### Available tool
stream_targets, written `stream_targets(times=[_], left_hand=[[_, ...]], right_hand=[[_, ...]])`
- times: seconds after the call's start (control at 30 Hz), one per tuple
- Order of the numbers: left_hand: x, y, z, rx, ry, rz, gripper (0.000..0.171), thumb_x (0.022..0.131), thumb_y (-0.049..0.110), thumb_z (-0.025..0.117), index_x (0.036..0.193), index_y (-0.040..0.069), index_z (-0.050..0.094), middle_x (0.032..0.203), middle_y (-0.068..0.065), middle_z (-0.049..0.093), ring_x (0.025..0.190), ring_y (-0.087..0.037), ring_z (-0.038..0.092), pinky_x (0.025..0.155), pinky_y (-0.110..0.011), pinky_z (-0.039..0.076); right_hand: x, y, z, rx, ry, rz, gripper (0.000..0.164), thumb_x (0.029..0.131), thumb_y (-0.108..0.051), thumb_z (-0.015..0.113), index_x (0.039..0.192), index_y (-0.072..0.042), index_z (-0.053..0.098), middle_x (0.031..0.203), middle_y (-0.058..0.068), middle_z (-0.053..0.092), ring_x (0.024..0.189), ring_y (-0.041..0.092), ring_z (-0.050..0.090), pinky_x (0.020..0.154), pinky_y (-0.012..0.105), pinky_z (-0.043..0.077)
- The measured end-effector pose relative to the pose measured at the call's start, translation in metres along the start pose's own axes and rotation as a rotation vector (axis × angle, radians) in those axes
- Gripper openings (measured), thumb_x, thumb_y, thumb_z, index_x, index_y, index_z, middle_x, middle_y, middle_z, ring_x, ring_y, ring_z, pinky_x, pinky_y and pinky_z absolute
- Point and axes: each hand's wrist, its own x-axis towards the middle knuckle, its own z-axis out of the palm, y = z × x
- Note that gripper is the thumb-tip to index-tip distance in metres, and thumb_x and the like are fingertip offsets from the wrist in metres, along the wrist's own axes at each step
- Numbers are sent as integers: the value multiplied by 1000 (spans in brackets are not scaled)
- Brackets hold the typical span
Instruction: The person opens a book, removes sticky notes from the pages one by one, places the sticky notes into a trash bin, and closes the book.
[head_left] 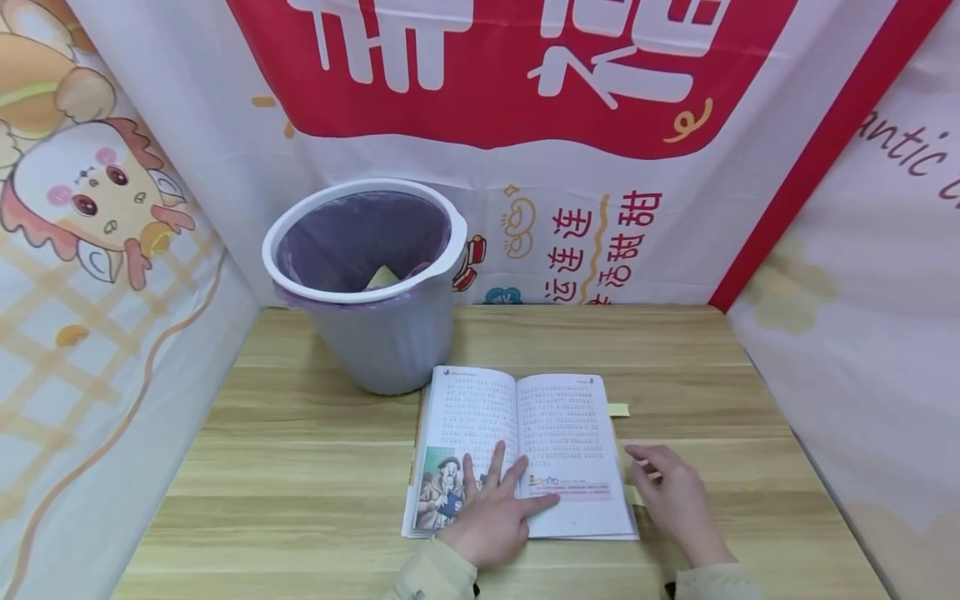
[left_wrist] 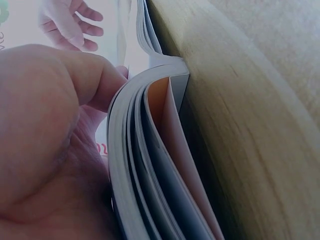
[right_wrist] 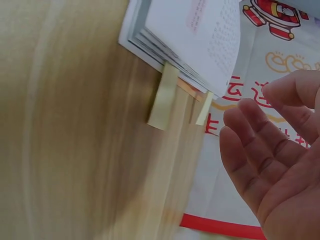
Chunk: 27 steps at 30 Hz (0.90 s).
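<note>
I see an open white-paged paper book (head_left: 566, 425) lying on the pale wood-grain counter (head_left: 300, 500) beneath the flat, spread left hand (head_left: 495, 517), while the empty, loosely curved right hand (head_left: 675, 496) sits nearer the 2 slim yellow paper tabs (right_wrist: 163, 100) jutting sideways from the book's right edge.

Book (head_left: 555, 433): white pages, fine dark print; pale pink band (head_left: 585, 492) low on right page; picture (head_left: 442, 487) on left page grey-brown on green, blue patch. Page tabs (right_wrist: 164, 100): pale yellow. Sleeves (head_left: 435, 571): cream-beige. Counter (head_left: 300, 483): light yellowish-brown, streaked wood grain. Bin (head_left: 382, 342): grey body, white rim; liner (head_left: 318, 242) greyish purple; scrap (head_left: 383, 277) inside pale yellow. Back cloth (head_left: 690, 225): white, large red panel, white characters, smaller red characters, orange squiggles. Left cloth (head_left: 60, 342): white, tan lattice, cartoon animal. Right cloth (head_left: 862, 333): white, brown lettering.
</note>
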Motion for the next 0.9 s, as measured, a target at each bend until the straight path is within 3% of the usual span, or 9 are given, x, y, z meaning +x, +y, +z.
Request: stream_targets(times=[0.27, 0.67, 0.9], left_hand=[[-1, 1, -6, 0, -34, -5, 56, 91, 25, 49, 135, 59, 46, 164, -5, 22, 152, -40, -8, 103, -76, -14], [0, 1, -5, -12, -43, -13, 54, 91, 27, 48, 135, 59, 46, 164, -4, 21, 152, -39, -10, 103, -75, -16], [0, 2, -5, -18, -38, -8, 55, 91, 26, 49, 135, 58, 47, 164, -5, 21, 151, -40, -10, 102, -75, -17]], right_hand=[[-2, 1, 7, 17, -49, 58, 25, 83, -2, 68, 107, -5, 74, 100, 8, 73, 76, 19, 68, 63, 22, 55], [6, 4, 15, 20, -120, 152, 28, 88, -14, 65, 115, -9, 72, 106, 8, 73, 84, 18, 69, 66, 19, 52], [24, 6, 20, 123, -162, 226, 35, 92, -15, 58, 125, -6, 66, 116, 16, 70, 97, 29, 70, 76, 31, 57]])
